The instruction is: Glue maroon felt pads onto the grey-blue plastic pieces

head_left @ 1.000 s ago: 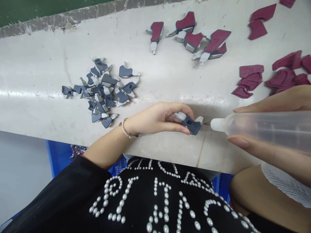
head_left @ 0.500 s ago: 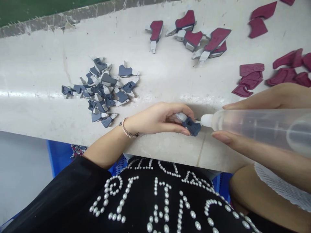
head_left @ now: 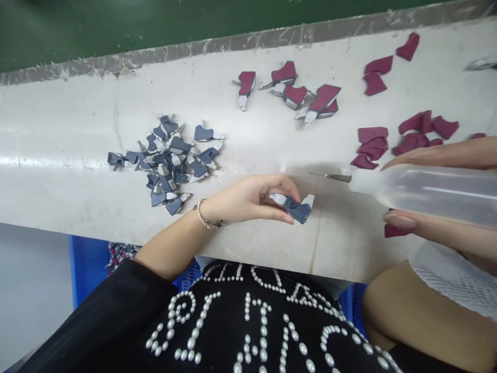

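My left hand pinches a small blue-grey and light grey plastic part between thumb and fingers, its recessed face turned up. My right hand is wrapped round a translucent squeeze bottle lying on its side in the air. The bottle's thin metal needle tip points left, a short way from the part and not touching it. By my right thumb a maroon piece shows; whether it is held or lies on the table, I cannot tell.
Left on the white table lies a heap of blue-grey parts. At the back are several parts with maroon faces. Loose maroon pieces lie to the right. Below the table edge stands a blue bin with small parts.
The bottle has drawn back to the right, its tip away from the part. My left hand has tilted the part slightly. The view has shifted, showing more of the table's far side.
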Motion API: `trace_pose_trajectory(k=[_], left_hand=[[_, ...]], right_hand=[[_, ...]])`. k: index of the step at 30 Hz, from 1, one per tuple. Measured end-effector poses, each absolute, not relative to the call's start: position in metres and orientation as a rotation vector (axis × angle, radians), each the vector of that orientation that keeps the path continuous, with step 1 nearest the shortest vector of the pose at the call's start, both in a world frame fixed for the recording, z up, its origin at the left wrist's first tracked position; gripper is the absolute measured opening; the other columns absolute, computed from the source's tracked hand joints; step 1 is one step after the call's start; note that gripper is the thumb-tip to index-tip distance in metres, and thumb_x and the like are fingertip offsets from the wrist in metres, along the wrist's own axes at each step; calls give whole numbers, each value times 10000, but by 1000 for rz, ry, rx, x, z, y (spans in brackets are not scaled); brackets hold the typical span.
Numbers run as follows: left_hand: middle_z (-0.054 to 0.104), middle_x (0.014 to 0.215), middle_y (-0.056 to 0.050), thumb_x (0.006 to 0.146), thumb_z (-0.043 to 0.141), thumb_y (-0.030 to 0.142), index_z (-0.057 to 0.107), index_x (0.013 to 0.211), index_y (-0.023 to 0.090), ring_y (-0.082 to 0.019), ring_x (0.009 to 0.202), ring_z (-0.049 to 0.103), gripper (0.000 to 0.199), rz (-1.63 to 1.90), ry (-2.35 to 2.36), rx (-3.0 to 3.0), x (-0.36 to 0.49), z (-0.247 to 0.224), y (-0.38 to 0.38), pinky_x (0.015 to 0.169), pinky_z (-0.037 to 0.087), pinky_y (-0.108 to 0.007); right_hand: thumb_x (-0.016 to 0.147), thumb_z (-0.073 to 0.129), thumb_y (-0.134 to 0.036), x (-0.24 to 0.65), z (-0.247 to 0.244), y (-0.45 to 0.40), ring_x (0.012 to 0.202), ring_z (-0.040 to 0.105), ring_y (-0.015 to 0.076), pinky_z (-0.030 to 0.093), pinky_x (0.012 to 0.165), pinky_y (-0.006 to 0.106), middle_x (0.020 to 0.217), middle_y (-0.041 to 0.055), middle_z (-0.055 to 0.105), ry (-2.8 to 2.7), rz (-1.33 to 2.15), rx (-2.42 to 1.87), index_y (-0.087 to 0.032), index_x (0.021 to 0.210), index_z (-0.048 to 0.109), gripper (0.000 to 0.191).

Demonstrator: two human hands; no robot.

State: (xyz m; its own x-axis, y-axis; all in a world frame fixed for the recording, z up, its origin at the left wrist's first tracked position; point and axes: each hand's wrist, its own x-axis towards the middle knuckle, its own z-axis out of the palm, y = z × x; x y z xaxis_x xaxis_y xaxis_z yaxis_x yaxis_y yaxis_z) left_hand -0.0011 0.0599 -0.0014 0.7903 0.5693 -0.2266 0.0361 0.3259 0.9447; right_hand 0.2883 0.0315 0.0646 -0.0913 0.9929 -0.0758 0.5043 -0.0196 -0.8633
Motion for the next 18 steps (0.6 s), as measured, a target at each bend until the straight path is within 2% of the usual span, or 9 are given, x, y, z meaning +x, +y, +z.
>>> trace_pose_trajectory(k=[3,5,6,9,12,15,16,18], left_hand=[[706,1114,-77,792,833,263,654,1064,133,-159,1051,708,351,359,603,1192,-2,-1,59,939,617,-303],[716,1115,-83,777,846,292,665,1065,140,-164,1020,718,373,329,610,1181,-2,-1,57,950,615,-338],[720,1110,-84,771,850,307,669,1062,143,-168,1008,724,380,316,611,1170,-2,0,56,946,617,-353],[723,1106,-84,759,859,348,666,1043,153,-186,1019,728,395,275,606,1139,-3,0,52,946,616,-381],[725,1099,-86,761,855,402,662,1022,163,-200,1034,713,404,235,608,1219,-3,1,49,921,611,-376],[743,1055,-81,774,837,460,667,999,173,-201,980,703,402,203,620,1404,-2,2,47,865,590,-355],[749,1050,-79,777,832,475,668,992,176,-201,966,702,404,198,627,1457,-2,2,46,854,581,-349],[760,1057,-75,777,826,502,667,988,182,-201,952,705,416,188,637,1532,-1,3,45,842,569,-340]], right_hand=[[636,882,-647,277,57,36,846,644,262,511,682,478,956,43,706,-1566,1151,-1482,-369,987,785,458],[725,818,-656,271,53,39,733,643,217,496,557,396,897,35,707,-1477,1308,-1307,-351,1032,773,435],[791,766,-648,269,53,40,705,645,203,506,544,373,884,29,706,-1463,1347,-1246,-348,1084,759,420],[914,701,-481,262,55,42,836,691,194,578,688,344,1023,18,712,-1498,1326,-1206,-367,1212,680,320],[863,768,-309,253,55,46,980,698,216,594,801,352,1131,29,702,-1586,1291,-1251,-340,1193,616,364],[819,783,-293,235,47,54,1105,680,270,573,952,451,1156,59,711,-1722,1295,-1285,-302,1199,643,406],[820,777,-290,228,43,57,1158,658,279,536,1020,487,1185,66,707,-1767,1284,-1291,-286,1184,672,379],[850,762,-309,212,33,63,1176,640,273,497,1060,526,1205,74,701,-1846,1255,-1289,-243,1140,703,303]])
